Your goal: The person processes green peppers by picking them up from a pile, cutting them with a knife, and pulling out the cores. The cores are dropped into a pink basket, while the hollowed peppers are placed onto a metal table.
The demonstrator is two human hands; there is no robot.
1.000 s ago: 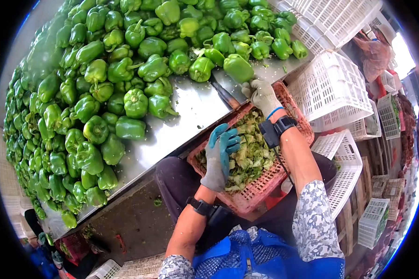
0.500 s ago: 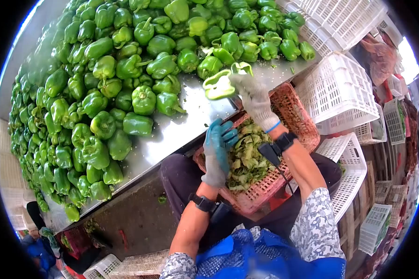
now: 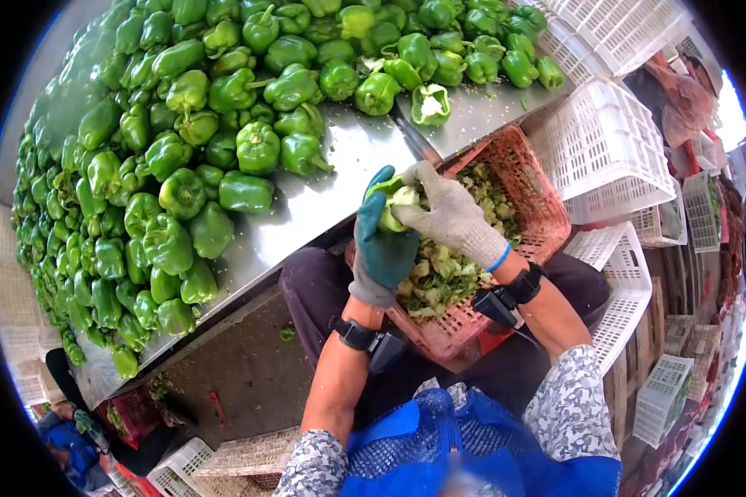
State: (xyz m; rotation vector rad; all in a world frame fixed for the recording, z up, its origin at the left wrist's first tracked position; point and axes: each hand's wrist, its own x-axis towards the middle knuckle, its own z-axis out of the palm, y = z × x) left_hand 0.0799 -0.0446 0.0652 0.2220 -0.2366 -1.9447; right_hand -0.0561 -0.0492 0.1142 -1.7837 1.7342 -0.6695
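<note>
My left hand, in a grey and teal glove, is wrapped round a cut piece of green pepper above the near edge of the metal table. The fingers of my right hand, gloved in pale grey, press on the same piece from the right. Its pale inside shows between the hands. An opened pepper rests on the table beyond them, beside a knife. Under my hands is a red basket holding pepper scraps.
Whole green peppers are heaped over the metal table. White crates stand at the right, with another white crate nearer me. Part of another person shows at the lower left.
Both hands have come together over the basket. My right hand has drawn back from the table; an opened pepper now lies there. My left hand has closed round a piece.
</note>
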